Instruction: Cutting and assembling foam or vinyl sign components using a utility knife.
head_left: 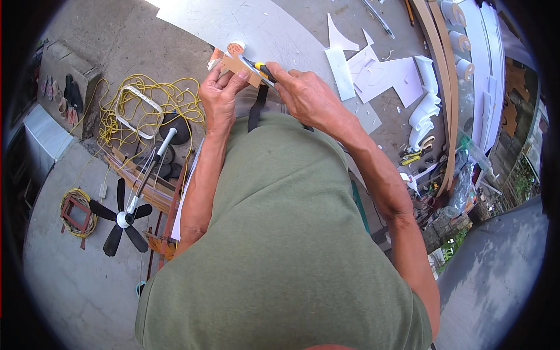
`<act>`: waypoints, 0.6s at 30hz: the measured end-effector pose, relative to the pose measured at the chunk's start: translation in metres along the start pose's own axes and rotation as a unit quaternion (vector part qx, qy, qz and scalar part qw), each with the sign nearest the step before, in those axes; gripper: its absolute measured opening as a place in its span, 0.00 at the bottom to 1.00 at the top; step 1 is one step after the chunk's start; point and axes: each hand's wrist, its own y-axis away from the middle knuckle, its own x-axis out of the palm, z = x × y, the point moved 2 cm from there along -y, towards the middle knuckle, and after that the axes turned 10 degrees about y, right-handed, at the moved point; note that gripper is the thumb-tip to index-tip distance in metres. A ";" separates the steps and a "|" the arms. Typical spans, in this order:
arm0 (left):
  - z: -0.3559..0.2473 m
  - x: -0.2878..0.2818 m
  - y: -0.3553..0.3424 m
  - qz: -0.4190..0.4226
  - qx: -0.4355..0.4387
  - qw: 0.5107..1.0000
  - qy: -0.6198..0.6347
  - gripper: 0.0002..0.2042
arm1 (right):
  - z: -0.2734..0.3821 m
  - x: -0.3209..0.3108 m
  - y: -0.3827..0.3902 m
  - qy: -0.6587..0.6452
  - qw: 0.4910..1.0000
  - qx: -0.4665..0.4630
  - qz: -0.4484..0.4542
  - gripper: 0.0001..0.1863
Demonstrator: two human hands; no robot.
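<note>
My left hand (219,96) is closed on a brown board piece (253,79) with a small round top marked in reddish orange (235,48), held at the near edge of a large light sheet (245,20). My right hand (306,99) grips a yellow-and-black handled tool (261,67), probably a cutter, whose front end lies against the right side of that piece; exactly where it touches is too small to tell. A black strap (258,105) hangs below the piece, in front of my green shirt.
White cut scraps (373,76), curved white strips (426,111), scissors (423,149), long brown strips (446,105) and rolls (461,41) lie to the right. At left are tangled yellow cords (146,87), a standing fan (122,219), a coiled cable (76,207) and footwear (70,99) on a concrete step.
</note>
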 end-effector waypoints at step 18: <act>0.001 0.000 0.001 -0.004 -0.002 1.000 0.006 0.27 | -0.004 0.011 0.013 0.048 0.999 -0.002 -0.021 0.23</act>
